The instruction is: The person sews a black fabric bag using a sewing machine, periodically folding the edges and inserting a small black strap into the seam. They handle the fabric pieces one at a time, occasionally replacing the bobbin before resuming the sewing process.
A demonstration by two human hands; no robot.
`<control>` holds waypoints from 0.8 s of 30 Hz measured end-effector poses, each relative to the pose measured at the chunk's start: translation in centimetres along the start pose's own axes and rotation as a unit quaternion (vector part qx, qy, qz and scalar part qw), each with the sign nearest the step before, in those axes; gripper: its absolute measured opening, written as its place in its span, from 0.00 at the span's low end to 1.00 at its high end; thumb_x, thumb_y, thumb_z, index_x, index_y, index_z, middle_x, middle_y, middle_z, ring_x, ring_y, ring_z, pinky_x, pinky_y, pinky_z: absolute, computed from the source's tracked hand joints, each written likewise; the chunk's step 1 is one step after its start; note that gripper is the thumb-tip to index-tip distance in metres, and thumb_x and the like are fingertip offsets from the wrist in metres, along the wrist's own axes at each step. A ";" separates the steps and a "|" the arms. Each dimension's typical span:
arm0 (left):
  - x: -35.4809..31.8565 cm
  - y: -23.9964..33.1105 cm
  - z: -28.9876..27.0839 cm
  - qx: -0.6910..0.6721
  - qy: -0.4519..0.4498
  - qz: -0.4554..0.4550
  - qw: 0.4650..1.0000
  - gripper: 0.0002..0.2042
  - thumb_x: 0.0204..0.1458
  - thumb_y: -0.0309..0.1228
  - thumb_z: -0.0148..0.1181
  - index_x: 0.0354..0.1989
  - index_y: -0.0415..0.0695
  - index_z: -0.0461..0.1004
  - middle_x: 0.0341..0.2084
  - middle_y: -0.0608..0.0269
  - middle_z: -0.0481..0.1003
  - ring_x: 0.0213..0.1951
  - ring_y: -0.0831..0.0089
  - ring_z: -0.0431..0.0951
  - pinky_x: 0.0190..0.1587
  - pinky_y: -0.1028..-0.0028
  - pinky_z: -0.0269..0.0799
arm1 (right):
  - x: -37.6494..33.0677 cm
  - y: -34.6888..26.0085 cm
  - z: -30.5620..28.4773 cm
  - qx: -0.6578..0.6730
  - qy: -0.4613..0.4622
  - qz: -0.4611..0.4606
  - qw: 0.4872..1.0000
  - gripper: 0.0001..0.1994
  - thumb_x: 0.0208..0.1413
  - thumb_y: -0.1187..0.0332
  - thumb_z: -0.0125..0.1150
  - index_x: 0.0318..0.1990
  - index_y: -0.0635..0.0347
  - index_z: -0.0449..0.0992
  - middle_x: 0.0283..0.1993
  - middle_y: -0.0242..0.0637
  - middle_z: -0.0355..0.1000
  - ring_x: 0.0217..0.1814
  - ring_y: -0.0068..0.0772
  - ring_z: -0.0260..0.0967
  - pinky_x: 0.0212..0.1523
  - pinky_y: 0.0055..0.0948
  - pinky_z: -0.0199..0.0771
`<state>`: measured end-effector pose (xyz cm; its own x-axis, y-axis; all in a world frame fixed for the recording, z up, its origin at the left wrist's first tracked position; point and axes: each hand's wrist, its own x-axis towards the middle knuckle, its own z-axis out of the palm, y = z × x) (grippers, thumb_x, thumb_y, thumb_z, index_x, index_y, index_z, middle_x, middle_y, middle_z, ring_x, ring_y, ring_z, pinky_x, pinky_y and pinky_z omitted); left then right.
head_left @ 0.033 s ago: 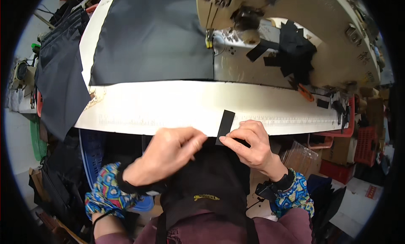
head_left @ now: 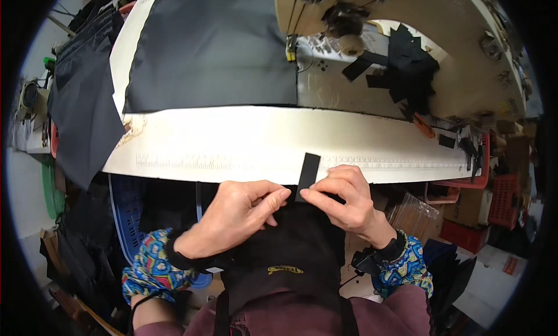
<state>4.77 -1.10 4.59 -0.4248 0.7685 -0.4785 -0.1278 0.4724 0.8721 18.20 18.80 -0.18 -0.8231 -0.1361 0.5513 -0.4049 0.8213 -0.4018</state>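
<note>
Between the thumb and forefinger of my right hand (head_left: 347,200) is the lower end of a small black fabric strip (head_left: 308,169). It stands nearly upright, tilted a little right, overlapping the table's front edge. My left hand (head_left: 238,213) is closed in a pinch just left of the strip's lower end; whatever its fingertips hold, if anything, is too small to make out. Beyond them a large black fabric panel (head_left: 212,51) lies flat on the white table (head_left: 226,133), its right edge beside the presser foot of a sewing machine (head_left: 465,57).
A heap of black fabric pieces (head_left: 411,69) lies on the machine bed, with orange-handled thread snips (head_left: 424,126) nearby. Dark fabric (head_left: 87,103) hangs over the table's left end. Below are a blue basket (head_left: 125,214) and a red basket (head_left: 504,199).
My left hand has moved slightly right and down, closer to the strip. The strip, still in my right hand, has shifted a little left and stands straighter.
</note>
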 end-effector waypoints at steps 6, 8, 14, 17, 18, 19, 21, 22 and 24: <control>0.3 -3.8 2.1 -0.302 0.075 0.004 0.950 0.10 0.62 0.28 0.60 0.45 0.32 0.78 0.29 0.62 0.79 0.33 0.77 0.82 0.33 0.78 0.81 | 1.1 -2.3 1.0 0.060 0.017 -0.051 0.997 0.15 0.39 0.75 0.67 0.39 0.60 0.82 0.37 0.32 0.74 0.38 0.33 0.71 0.42 0.31 0.73; -0.1 -3.5 2.2 -0.310 0.078 0.028 0.947 0.10 0.62 0.27 0.60 0.45 0.31 0.78 0.30 0.61 0.79 0.33 0.77 0.81 0.34 0.78 0.82 | 1.5 -3.2 0.9 0.103 0.092 0.128 0.982 0.13 0.41 0.79 0.70 0.38 0.63 0.81 0.38 0.34 0.75 0.38 0.32 0.71 0.39 0.30 0.73; -0.4 -3.0 2.3 -0.293 0.071 0.092 0.949 0.08 0.62 0.24 0.59 0.44 0.31 0.77 0.34 0.58 0.78 0.34 0.76 0.81 0.37 0.76 0.83 | 2.3 -3.9 0.4 0.324 0.082 0.361 0.871 0.05 0.52 0.78 0.69 0.34 0.68 0.78 0.38 0.41 0.78 0.39 0.26 0.76 0.42 0.24 0.75; -0.4 -2.9 2.3 -0.290 0.069 0.096 0.950 0.08 0.62 0.24 0.59 0.44 0.31 0.77 0.35 0.58 0.78 0.35 0.75 0.81 0.37 0.76 0.83 | 2.4 -4.0 0.3 0.333 0.068 0.384 0.858 0.05 0.53 0.77 0.69 0.35 0.67 0.78 0.35 0.39 0.78 0.37 0.25 0.75 0.41 0.23 0.75; -0.3 -2.7 2.3 -0.290 0.068 0.096 0.950 0.08 0.61 0.23 0.59 0.44 0.31 0.77 0.35 0.59 0.78 0.35 0.75 0.81 0.37 0.76 0.83 | 2.5 -4.0 0.4 0.353 0.077 0.404 0.841 0.05 0.53 0.77 0.69 0.35 0.67 0.78 0.34 0.38 0.78 0.37 0.24 0.75 0.40 0.23 0.75; -0.3 -2.5 2.3 -0.290 0.068 0.096 0.950 0.08 0.61 0.23 0.59 0.44 0.31 0.77 0.35 0.59 0.78 0.35 0.75 0.81 0.37 0.76 0.83 | 2.5 -4.0 0.5 0.372 0.086 0.422 0.822 0.05 0.54 0.76 0.69 0.34 0.67 0.78 0.34 0.37 0.78 0.37 0.23 0.75 0.39 0.23 0.74; -0.4 -2.1 2.6 -0.290 0.094 0.099 0.947 0.07 0.60 0.22 0.61 0.43 0.31 0.78 0.35 0.59 0.78 0.34 0.76 0.81 0.37 0.77 0.83 | 2.8 -4.1 0.6 0.371 0.084 0.426 0.821 0.05 0.54 0.76 0.69 0.35 0.67 0.78 0.34 0.37 0.78 0.36 0.24 0.75 0.38 0.23 0.74; -0.4 -2.2 2.5 -0.290 0.095 0.102 0.947 0.07 0.60 0.22 0.61 0.43 0.31 0.78 0.35 0.59 0.78 0.34 0.76 0.81 0.37 0.77 0.83 | 3.0 -4.0 0.5 0.370 0.082 0.431 0.819 0.06 0.54 0.75 0.69 0.35 0.67 0.78 0.33 0.37 0.77 0.35 0.25 0.75 0.37 0.23 0.74; -0.1 -2.7 2.1 -0.188 0.138 0.146 0.961 0.06 0.58 0.20 0.62 0.41 0.30 0.78 0.36 0.58 0.77 0.33 0.76 0.82 0.36 0.79 0.82 | 3.7 -3.1 0.1 0.324 0.042 0.368 0.871 0.06 0.55 0.75 0.69 0.37 0.67 0.78 0.33 0.37 0.77 0.35 0.27 0.75 0.37 0.24 0.74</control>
<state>7.05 -1.54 2.09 -0.7075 0.6755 -0.2077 -0.2603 0.0242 0.9652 16.36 15.66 3.08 -0.9333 0.3589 0.0112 0.0576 0.1805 -0.9819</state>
